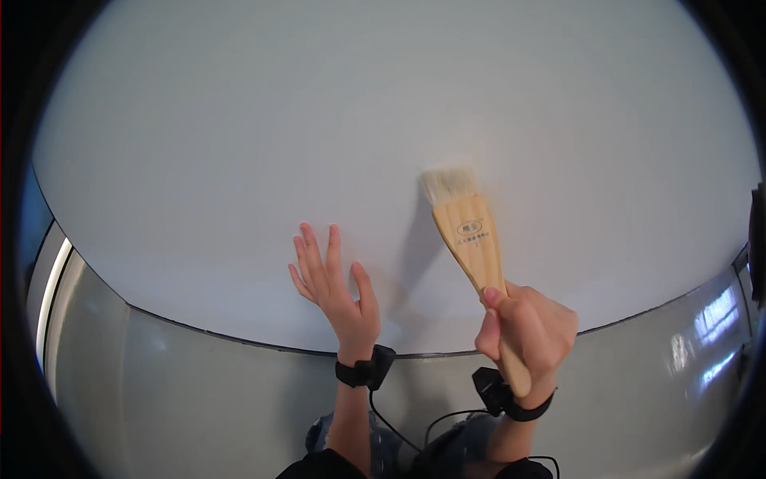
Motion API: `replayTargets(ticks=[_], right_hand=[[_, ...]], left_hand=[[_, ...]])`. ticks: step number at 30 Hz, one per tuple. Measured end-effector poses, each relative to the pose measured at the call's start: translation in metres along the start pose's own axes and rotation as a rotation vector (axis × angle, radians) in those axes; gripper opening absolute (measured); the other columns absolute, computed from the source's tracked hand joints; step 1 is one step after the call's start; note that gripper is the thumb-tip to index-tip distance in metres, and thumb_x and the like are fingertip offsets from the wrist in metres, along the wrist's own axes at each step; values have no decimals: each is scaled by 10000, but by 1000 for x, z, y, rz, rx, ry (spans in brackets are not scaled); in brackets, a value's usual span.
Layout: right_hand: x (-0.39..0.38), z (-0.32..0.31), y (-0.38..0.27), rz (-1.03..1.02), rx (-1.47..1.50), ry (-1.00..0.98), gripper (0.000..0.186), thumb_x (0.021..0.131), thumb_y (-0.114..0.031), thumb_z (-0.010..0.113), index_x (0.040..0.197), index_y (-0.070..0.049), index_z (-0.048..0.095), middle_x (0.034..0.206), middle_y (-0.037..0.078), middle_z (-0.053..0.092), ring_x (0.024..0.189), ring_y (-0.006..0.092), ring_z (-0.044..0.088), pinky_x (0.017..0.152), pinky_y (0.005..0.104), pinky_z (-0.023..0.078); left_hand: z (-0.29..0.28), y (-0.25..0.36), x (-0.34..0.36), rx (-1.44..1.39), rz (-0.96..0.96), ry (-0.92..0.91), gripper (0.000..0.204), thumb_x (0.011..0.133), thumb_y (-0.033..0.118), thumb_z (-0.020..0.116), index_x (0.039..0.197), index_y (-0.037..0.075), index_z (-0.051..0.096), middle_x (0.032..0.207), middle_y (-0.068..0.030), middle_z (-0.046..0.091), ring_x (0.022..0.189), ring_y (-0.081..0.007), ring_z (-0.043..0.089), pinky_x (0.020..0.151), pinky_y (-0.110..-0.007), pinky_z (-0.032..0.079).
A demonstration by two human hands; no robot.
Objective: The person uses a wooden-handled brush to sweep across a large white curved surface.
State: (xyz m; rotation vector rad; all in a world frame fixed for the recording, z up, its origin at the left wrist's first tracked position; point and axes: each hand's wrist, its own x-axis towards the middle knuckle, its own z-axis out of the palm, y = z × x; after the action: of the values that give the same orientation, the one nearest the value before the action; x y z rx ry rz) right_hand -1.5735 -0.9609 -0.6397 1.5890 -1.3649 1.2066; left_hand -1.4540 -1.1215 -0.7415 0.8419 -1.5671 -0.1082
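Note:
A flat wooden brush [469, 235] with pale bristles is gripped by its handle in my right hand [533, 326], thumb along the wood. Its bristle end points away from me, at or just over the white tabletop [239, 120]; whether the tips touch I cannot tell. The handle's rounded end sticks out below my palm. To the left, my left hand [333, 291] lies on or close above the white surface near its front edge, fingers spread and holding nothing. A gap of bare tabletop separates that hand from the brush.
The table's dark front edge [279, 349] curves across in front of me. Black wrist straps with small boxes [381, 367] sit on both wrists, and thin cables [395, 427] run between them over my lap. Glossy grey floor [199, 399] shows below the edge.

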Motion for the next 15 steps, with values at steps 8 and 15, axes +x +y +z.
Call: replayTargets(ticks=[8, 15], right_hand=[[19, 31, -25, 181, -187, -535, 124, 740, -75, 733, 834, -109, 661, 498, 24, 477, 433, 225, 480, 417, 339, 357], [11, -25, -19, 271, 138, 207, 177, 760, -90, 729, 909, -15, 671, 651, 120, 653, 513, 245, 593, 504, 306, 470]], left_hand=[[7, -15, 12, 15, -108, -157, 590, 1000, 234, 537, 1563, 142, 389, 1688, -178, 150, 1554, -417, 50, 1180, -630, -29], [15, -16, -15, 55, -87, -196, 604, 1008, 272, 544, 1574, 148, 371, 1696, -179, 99, 1555, -424, 10, 1175, -634, -38]])
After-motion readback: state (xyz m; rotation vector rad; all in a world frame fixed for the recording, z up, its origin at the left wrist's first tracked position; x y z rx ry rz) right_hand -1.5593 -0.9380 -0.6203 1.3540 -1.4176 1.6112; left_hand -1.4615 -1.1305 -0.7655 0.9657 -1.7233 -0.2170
